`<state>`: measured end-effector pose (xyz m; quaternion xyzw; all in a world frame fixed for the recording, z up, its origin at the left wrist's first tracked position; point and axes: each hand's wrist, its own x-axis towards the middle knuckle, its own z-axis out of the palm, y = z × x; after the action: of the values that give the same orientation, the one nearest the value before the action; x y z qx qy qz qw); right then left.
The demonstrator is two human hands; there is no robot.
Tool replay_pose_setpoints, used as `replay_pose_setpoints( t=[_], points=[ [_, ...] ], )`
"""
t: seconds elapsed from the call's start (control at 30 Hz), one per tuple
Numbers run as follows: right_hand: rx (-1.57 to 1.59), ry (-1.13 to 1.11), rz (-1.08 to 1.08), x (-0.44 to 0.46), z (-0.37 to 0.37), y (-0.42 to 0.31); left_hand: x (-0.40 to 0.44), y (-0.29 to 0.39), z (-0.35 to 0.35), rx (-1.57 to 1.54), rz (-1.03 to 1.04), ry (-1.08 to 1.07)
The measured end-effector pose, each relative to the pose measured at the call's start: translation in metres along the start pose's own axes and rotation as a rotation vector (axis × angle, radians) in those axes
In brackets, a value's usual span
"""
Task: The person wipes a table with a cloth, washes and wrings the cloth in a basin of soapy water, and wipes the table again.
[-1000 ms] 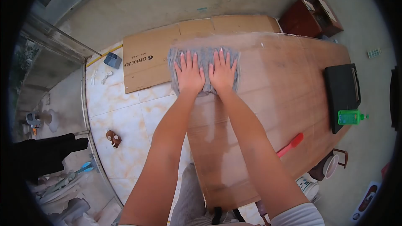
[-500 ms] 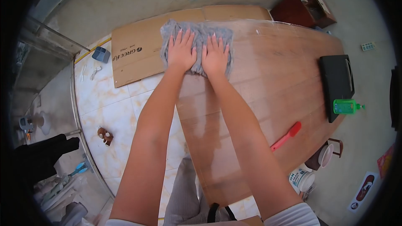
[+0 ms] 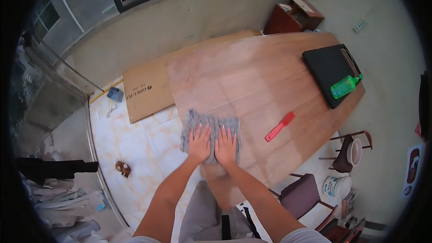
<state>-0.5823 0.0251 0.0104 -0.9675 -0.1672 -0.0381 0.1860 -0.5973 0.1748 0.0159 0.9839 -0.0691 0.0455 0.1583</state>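
A grey cloth (image 3: 205, 120) lies spread and rumpled over the left edge of a brown wooden table (image 3: 216, 74). My left hand (image 3: 200, 144) presses flat on its left half, fingers stretched out. Beside it, my right hand (image 3: 226, 146) rests palm down on the right half, its fingers straight too. The two hands are close together, and the cloth's outer edges show around them. To the right on the tabletop lies a red-handled brush (image 3: 280, 127), apart from both hands.
At the table's far right a green bottle (image 3: 343, 87) lies on a black flat case (image 3: 321, 60). Chairs (image 3: 302, 194) and a white bucket (image 3: 337, 186) stand along the near right side. Flattened cardboard (image 3: 150, 93) lies at the far left, near a small brown toy (image 3: 123, 168) on the tiled floor.
Both hands and the cloth have come back from the far edge toward my body, along the table's left side. My view has tilted up, showing the window and more of the chairs.
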Motion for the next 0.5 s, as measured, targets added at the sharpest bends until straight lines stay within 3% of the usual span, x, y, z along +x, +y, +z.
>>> replay_pose_setpoints(
  t=[0.23, 0.5],
  points=[
    [0.047, -0.033, 0.136, -0.14, -0.032, -0.007, -0.1, 0.06, -0.006, -0.032, 0.12, -0.149],
    [0.02, 0.015, 0.141, -0.097, -0.024, -0.015, -0.067, 0.036, -0.01, 0.057, 0.13, -0.201]
  ],
)
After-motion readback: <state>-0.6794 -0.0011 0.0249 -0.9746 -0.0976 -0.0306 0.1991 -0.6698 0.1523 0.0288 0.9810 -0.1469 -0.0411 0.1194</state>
